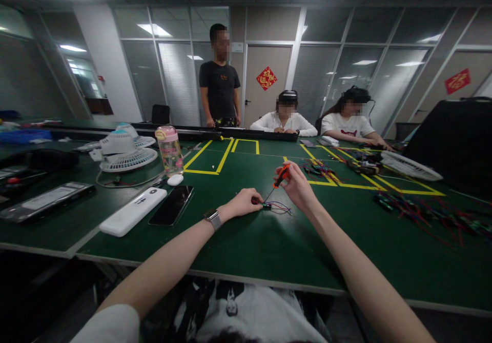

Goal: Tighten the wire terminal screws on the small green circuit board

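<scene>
My right hand [296, 183] grips a screwdriver [282, 176] with an orange and black handle. The thin shaft slants down to the left, and its tip reaches a small green circuit board [266, 206] on the table. Closed fingers of my left hand [246, 203] pinch the board at its left end. From the board's right side run thin red and dark wires [282, 208], which lie loose on the green surface. Whether the tip sits in a screw is too small to make out.
Left of my hands lie a black phone [171, 205], a white power bank [134, 212], a bottle [169, 149] and white fan parts [128, 159]. Bundles of wired boards [418, 209] lie to the right. Yellow tape [202, 172] marks the green table. Several people are across it.
</scene>
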### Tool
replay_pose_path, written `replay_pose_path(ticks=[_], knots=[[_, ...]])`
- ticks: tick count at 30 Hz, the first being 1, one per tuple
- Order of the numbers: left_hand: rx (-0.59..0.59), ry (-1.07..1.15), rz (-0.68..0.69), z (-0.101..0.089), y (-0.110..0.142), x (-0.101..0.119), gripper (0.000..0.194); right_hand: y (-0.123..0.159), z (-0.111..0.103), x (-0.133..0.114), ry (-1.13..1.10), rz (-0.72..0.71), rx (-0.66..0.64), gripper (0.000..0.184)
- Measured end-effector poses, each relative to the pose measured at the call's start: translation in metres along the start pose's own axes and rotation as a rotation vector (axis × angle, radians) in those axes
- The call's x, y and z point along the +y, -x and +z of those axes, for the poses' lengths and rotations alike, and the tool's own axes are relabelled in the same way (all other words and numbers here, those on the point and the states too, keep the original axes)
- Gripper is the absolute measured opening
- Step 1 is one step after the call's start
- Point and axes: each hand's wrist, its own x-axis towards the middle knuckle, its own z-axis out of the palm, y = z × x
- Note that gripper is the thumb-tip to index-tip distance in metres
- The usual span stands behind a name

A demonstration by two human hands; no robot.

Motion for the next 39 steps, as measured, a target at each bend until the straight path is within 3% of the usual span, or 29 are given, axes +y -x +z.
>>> replay_pose_path(ticks=[5, 13, 18, 25, 32, 39], knots=[[-0.011, -0.002, -0.001, -0.0003, 0.0000, -0.0020, 0.017, -0.0018, -0.0049, 0.0008, 0.038, -0.052, 0.115, 0.032], [-0.013, 0.006, 0.002, 0.0002, -0.0003, -0.0026, 0.017, 0.0009, -0.0015, -0.0020, 0.039, 0.003, -0.034, 0.038], [-0.011, 0.003, 0.008, -0.0002, 0.0002, -0.0024, 0.016, 0.0000, -0.0026, -0.0003, 0.066, -0.036, 0.002, 0.028], [-0.009, 0.007, -0.004, 0.0006, -0.0007, -0.0025, 0.016, -0.0010, -0.0042, -0.0024, 0.080, -0.050, 0.024, 0.030], [-0.002, 0.021, 0.006, 0.0010, -0.0007, -0.0016, 0.015, 0.0007, -0.0026, -0.0028, 0.051, 0.004, -0.047, 0.037], [-0.009, 0.029, -0.003, 0.0017, -0.0010, -0.0044, 0.016, -0.0028, -0.0064, 0.0005, 0.060, -0.055, 0.041, 0.028]])
